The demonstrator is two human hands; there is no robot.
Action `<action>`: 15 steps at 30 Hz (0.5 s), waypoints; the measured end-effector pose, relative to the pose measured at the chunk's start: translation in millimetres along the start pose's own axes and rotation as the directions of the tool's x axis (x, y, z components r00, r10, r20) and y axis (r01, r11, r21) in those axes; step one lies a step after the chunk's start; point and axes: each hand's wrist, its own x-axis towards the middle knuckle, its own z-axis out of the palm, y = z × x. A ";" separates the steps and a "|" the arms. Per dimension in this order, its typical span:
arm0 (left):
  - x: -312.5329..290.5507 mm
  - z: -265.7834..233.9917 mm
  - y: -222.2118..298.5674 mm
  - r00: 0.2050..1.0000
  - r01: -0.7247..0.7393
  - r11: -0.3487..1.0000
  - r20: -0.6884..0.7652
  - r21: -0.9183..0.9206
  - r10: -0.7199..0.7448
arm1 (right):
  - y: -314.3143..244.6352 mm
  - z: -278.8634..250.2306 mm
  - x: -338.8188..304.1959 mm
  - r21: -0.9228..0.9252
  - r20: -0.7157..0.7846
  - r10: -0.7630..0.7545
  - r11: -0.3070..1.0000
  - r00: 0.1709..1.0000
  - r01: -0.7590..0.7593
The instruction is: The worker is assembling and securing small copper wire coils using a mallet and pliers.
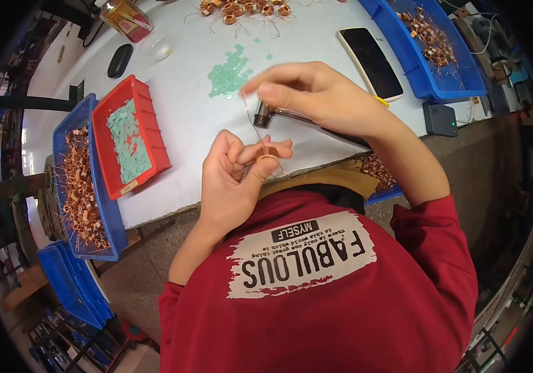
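Observation:
My left hand (232,177) pinches a small copper wire coil (267,153) between thumb and fingers, close to the table's front edge. A thin wire lead (253,122) rises from the coil. Its upper end meets the fingertips of my right hand (307,93), which are closed on it. Just below the right hand is a black cylindrical tool (262,115) with a dark handle running to the right; whether that hand touches it I cannot tell. Beyond the hands, several small green square sheets (228,74) lie loose on the white table (182,112).
On the left stand a red tray (159,133) of green squares and a blue bin (110,211) of copper coils. Another blue bin (459,78) of coils stands at the far right, near a phone (372,62). More coils (244,9) lie at the back, beside a jar (126,22).

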 end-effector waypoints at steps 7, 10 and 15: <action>6.5 -11.3 -0.1 0.969 -0.175 0.956 -0.211 -0.234 0.126 | 24.3 30.1 -27.9 -0.343 -0.191 -0.388 0.887 0.902 0.309; 7.2 -11.4 -1.2 0.970 -0.171 0.954 -0.210 -0.245 0.120 | 26.9 32.5 -35.2 -0.432 -0.097 -0.451 0.822 0.887 0.371; 6.5 -14.3 -8.1 0.986 -0.103 0.940 -0.159 -0.325 0.053 | 32.6 29.6 -39.6 -0.514 -0.003 -0.481 0.753 0.877 0.411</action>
